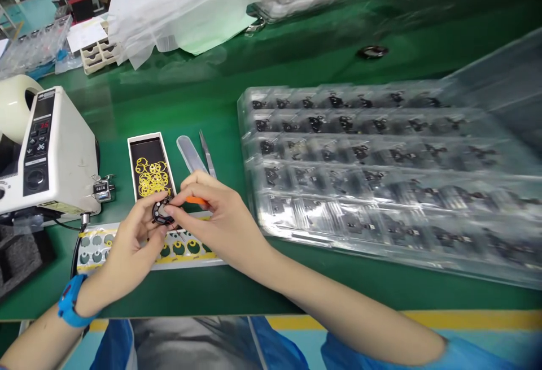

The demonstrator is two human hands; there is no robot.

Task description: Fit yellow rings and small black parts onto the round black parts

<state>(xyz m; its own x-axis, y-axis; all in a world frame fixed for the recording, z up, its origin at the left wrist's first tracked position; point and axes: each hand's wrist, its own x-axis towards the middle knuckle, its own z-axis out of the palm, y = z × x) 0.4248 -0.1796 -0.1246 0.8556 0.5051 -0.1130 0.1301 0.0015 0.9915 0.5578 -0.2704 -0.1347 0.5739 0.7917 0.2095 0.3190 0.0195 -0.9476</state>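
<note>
Pinched in the fingers of my left hand (129,240) is a small round black part (158,215) with a pale disc in its middle. My right hand (226,220) is closed around a thin orange stick-like tool (196,200), whose tip is hidden. Its thumb and fingertips press at the round part's face. Under both hands lies a sheet (165,264) of dark green stickers edged in yellow. Just beyond, a white-rimmed box (145,137) holds a pile of thin yellow rings (151,181). Metal tweezers (207,154) and a translucent strip (189,153) lie behind my right hand.
On the right, a large clear tray (249,189) carries small black parts in rows of pockets. A white tape dispenser (68,155) stands at the left, with black foam (21,262) below it. White sheeting (178,3) covers things at the back. A small dark ring-shaped object (373,52) lies farther off.
</note>
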